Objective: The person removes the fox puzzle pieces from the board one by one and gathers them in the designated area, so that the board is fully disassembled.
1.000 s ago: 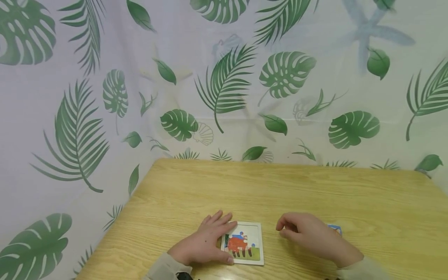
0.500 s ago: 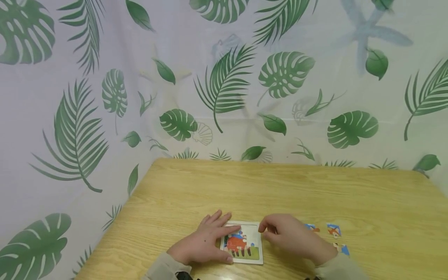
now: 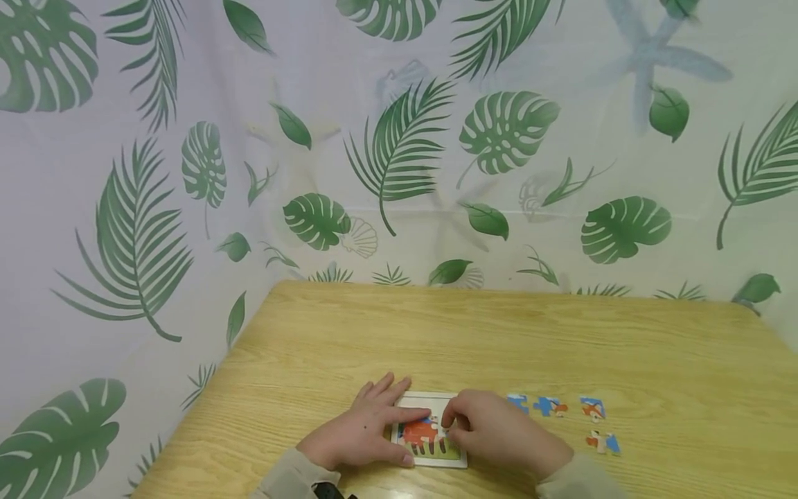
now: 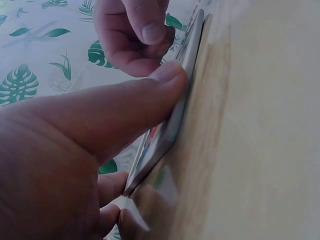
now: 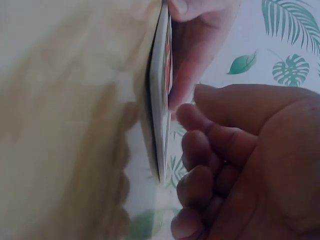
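Observation:
A square jigsaw puzzle (image 3: 430, 455) in a pale tray lies on the table, showing a red animal with dark legs over green ground. My left hand (image 3: 364, 428) rests along its left side with straight, spread fingers; the forefinger reaches across the picture and the thumb touches the near edge. Over the right part of the puzzle is my right hand (image 3: 499, 431), fingers curled and thumb close to the forefinger. In the right wrist view, the right hand (image 5: 240, 145) stands beside the tray (image 5: 159, 90). Whether a piece sits between its fingertips cannot be seen.
Several loose puzzle pieces lie right of the right hand, among them a blue-and-orange piece (image 3: 592, 407) and a blue-cornered piece (image 3: 603, 442). The wooden table (image 3: 399, 333) meets a leaf-patterned cloth (image 3: 386, 229) at the back and left.
My right hand has moved left from beside the tray to over its right part, uncovering loose pieces on the table. The left hand has stayed nearly still.

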Demonstrator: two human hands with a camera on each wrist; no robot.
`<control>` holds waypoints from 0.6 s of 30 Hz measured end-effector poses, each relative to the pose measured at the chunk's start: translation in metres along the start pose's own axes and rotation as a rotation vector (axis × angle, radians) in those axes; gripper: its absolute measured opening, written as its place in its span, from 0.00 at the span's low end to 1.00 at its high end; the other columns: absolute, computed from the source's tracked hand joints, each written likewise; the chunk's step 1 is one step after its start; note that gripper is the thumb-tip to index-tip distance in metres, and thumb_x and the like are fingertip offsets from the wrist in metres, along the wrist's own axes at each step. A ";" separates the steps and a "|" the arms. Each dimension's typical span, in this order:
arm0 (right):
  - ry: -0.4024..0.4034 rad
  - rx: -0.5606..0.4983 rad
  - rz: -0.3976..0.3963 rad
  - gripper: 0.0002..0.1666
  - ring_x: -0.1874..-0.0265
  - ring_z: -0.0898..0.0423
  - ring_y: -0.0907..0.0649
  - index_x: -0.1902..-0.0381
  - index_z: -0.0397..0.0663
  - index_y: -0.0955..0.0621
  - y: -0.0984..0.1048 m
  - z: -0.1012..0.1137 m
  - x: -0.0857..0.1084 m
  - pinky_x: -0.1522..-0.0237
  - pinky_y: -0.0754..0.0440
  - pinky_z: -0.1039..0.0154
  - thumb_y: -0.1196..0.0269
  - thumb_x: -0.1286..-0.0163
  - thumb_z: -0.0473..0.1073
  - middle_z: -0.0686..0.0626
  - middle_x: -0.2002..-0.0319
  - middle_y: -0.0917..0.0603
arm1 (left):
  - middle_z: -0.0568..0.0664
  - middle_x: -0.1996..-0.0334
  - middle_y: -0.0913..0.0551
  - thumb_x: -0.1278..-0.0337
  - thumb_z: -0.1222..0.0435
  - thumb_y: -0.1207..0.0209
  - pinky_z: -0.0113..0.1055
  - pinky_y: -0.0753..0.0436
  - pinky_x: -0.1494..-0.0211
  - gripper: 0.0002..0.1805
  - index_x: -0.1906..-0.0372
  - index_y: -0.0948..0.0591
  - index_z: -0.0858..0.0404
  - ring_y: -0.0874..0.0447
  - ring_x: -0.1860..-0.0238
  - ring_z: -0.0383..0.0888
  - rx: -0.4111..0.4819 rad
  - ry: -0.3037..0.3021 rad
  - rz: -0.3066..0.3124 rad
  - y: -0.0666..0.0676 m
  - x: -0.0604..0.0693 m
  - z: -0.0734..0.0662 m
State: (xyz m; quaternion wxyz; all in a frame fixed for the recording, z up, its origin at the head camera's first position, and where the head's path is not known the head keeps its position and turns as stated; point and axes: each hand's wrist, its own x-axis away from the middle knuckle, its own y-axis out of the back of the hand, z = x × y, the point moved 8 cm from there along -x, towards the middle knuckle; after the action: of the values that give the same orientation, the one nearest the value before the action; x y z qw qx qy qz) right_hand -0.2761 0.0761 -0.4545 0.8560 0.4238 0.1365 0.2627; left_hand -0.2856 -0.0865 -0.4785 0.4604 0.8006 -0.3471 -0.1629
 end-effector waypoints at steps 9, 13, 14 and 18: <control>-0.093 0.005 0.030 0.08 0.77 0.61 0.28 0.59 0.55 0.17 -0.011 0.000 0.005 0.72 0.27 0.62 0.32 0.34 0.48 0.59 0.75 0.26 | 0.56 0.20 0.49 0.47 0.41 0.32 0.67 0.59 0.26 0.39 0.28 0.27 0.38 0.62 0.21 0.62 0.024 0.006 0.014 0.000 0.000 -0.002; -0.137 0.046 0.021 0.09 0.76 0.60 0.27 0.62 0.55 0.19 -0.011 0.001 0.006 0.72 0.27 0.61 0.31 0.37 0.49 0.59 0.73 0.26 | 0.55 0.20 0.49 0.46 0.41 0.32 0.67 0.59 0.25 0.39 0.28 0.27 0.38 0.63 0.20 0.62 0.020 0.012 0.017 0.000 0.000 -0.002; -0.142 0.055 0.020 0.09 0.76 0.60 0.27 0.63 0.55 0.19 -0.011 0.001 0.006 0.72 0.27 0.61 0.30 0.37 0.48 0.59 0.73 0.26 | 0.55 0.20 0.49 0.46 0.41 0.32 0.67 0.58 0.25 0.39 0.28 0.27 0.37 0.63 0.20 0.61 0.016 0.013 0.017 0.000 0.000 -0.001; -0.157 0.075 0.021 0.09 0.75 0.60 0.27 0.63 0.56 0.19 -0.012 0.002 0.007 0.72 0.27 0.61 0.30 0.38 0.49 0.60 0.72 0.26 | 0.55 0.19 0.49 0.46 0.41 0.32 0.67 0.58 0.26 0.39 0.28 0.28 0.37 0.63 0.20 0.61 0.012 0.012 0.016 0.001 0.001 -0.001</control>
State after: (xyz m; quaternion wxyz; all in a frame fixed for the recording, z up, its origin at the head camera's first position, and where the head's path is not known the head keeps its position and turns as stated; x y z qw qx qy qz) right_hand -0.2655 0.0726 -0.4634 0.8448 0.4762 0.0742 0.2324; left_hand -0.2848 -0.0865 -0.4774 0.4591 0.8016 -0.3515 -0.1523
